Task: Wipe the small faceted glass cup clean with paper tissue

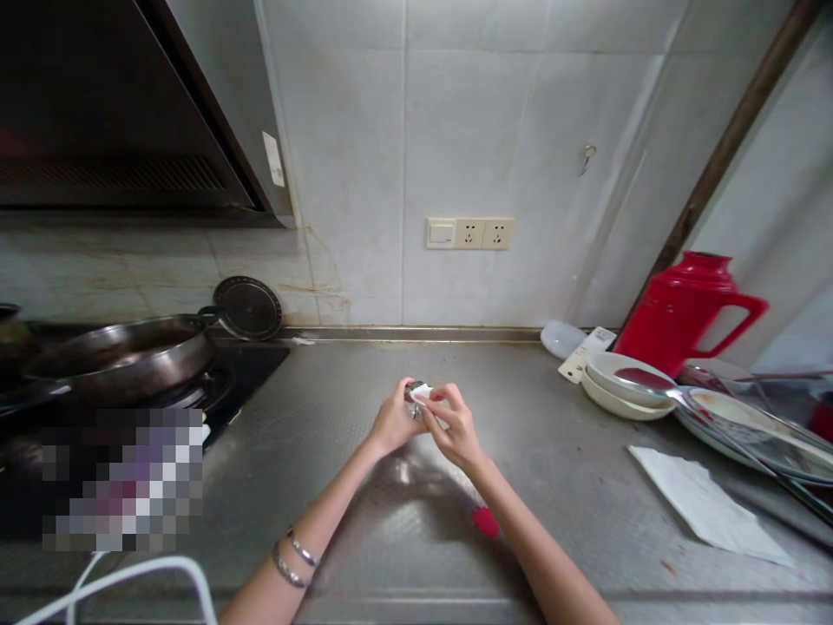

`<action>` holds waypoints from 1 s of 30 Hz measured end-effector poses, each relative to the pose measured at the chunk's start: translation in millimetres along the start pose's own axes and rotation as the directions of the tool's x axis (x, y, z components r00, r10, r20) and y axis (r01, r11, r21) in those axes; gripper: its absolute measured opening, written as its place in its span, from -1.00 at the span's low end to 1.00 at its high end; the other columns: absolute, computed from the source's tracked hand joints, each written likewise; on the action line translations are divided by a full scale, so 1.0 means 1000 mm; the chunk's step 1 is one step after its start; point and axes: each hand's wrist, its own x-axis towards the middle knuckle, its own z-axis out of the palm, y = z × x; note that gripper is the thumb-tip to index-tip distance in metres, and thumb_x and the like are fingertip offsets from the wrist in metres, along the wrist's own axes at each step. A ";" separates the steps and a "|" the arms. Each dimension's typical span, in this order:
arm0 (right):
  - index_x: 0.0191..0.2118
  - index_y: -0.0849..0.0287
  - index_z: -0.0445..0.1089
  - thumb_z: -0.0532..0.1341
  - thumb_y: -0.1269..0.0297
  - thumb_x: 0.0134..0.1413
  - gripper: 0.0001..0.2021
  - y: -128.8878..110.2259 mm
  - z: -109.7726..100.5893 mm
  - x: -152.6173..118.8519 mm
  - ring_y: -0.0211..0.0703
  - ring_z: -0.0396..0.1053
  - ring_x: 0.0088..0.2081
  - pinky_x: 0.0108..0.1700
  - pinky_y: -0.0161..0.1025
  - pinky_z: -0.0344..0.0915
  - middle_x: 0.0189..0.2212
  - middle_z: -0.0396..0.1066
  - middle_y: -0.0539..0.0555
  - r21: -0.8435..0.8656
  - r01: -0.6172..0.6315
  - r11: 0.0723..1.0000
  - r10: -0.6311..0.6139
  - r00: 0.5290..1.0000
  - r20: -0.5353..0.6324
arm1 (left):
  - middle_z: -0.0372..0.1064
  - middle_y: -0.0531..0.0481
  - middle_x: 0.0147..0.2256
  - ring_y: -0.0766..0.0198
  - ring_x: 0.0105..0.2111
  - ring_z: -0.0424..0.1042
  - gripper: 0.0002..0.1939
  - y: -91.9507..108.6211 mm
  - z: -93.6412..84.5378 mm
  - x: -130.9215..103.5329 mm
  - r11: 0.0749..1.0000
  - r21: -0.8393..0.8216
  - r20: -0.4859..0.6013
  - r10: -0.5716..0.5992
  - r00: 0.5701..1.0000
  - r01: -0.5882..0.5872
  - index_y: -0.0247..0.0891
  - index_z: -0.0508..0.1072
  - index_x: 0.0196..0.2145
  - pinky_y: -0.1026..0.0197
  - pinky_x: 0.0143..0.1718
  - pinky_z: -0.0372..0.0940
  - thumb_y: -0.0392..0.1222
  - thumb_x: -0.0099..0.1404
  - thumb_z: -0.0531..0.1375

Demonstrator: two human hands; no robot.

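Observation:
Over the middle of the steel counter, my left hand (pixel 394 422) wraps round a small, shiny, dark-and-clear object (pixel 416 408), perhaps a little jar; its kind is not clear. My right hand (pixel 455 430) is closed in a pinch on a white piece of tissue (pixel 422 393), held against the top of that object. Fingers of both hands hide much of it. On the counter beside my right forearm lies a small round red thing (pixel 485 521), too blurred to name.
A wide metal pan (pixel 130 356) stands on the black stove at left, a dark round disc (pixel 248 308) behind it. At right are a red thermos jug (pixel 680 308), stacked bowls (pixel 625 395), plates with utensils and a folded white paper (pixel 703 503). A white cable (pixel 149 564) curves at front left.

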 end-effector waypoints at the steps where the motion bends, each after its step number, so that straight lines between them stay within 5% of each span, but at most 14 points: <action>1: -0.06 -0.03 0.49 0.09 0.32 0.20 -0.71 -0.001 0.000 0.000 -0.09 0.27 -0.26 -0.19 -0.09 0.29 -0.34 0.30 0.10 0.001 0.004 1.000 -0.004 1.000 0.006 | 0.46 -0.10 -0.15 0.11 -0.19 0.46 -0.22 -0.001 0.000 0.001 1.000 -0.015 -0.006 -0.002 1.000 0.002 -0.23 0.21 0.03 0.12 -0.14 0.32 -0.12 -0.14 0.41; 6: -0.11 -0.02 0.51 0.09 0.30 0.20 -0.73 -0.006 0.000 0.001 -0.10 0.27 -0.26 -0.17 -0.10 0.27 -0.35 0.30 0.09 0.047 -0.010 0.999 0.010 1.000 0.011 | 0.46 -0.07 -0.21 0.18 -0.25 0.46 -0.23 -0.006 -0.001 0.003 0.995 -0.093 -0.009 -0.023 1.000 0.022 -0.26 0.22 0.01 0.17 -0.20 0.33 -0.11 -0.14 0.42; 12: -0.29 0.03 0.57 0.12 0.18 0.19 -0.75 -0.011 -0.008 0.005 -0.15 0.28 -0.31 -0.22 -0.19 0.24 -0.39 0.30 0.06 0.187 -0.163 0.969 0.157 0.987 0.046 | 0.41 0.01 -0.32 0.43 -0.57 0.32 -0.22 -0.007 0.003 0.003 0.936 -0.319 0.081 -0.129 0.988 0.148 -0.28 0.18 0.03 0.36 -0.58 0.25 -0.06 -0.10 0.40; 18: -0.39 0.09 0.54 0.11 0.13 0.18 -0.71 -0.005 -0.014 0.009 -0.16 0.27 -0.29 -0.22 -0.25 0.20 -0.37 0.27 0.04 0.228 -0.358 0.905 0.396 0.906 -0.150 | 0.37 -0.04 -0.26 0.43 -0.55 0.33 -0.19 -0.005 0.007 0.002 0.902 -0.384 0.117 -0.163 0.980 0.196 -0.27 0.18 0.04 0.38 -0.63 0.26 -0.07 -0.13 0.42; 30: -0.66 0.16 0.38 0.20 0.12 0.06 -0.64 0.000 -0.013 0.006 -0.20 0.24 -0.33 -0.25 -0.28 0.18 -0.39 0.23 0.03 0.459 -0.431 0.777 0.482 0.876 0.008 | 0.37 0.01 -0.30 0.43 -0.59 0.34 -0.27 0.027 -0.005 -0.002 0.840 -0.472 0.207 -0.190 0.960 0.268 -0.28 0.27 0.00 0.32 -0.65 0.33 -0.10 -0.12 0.42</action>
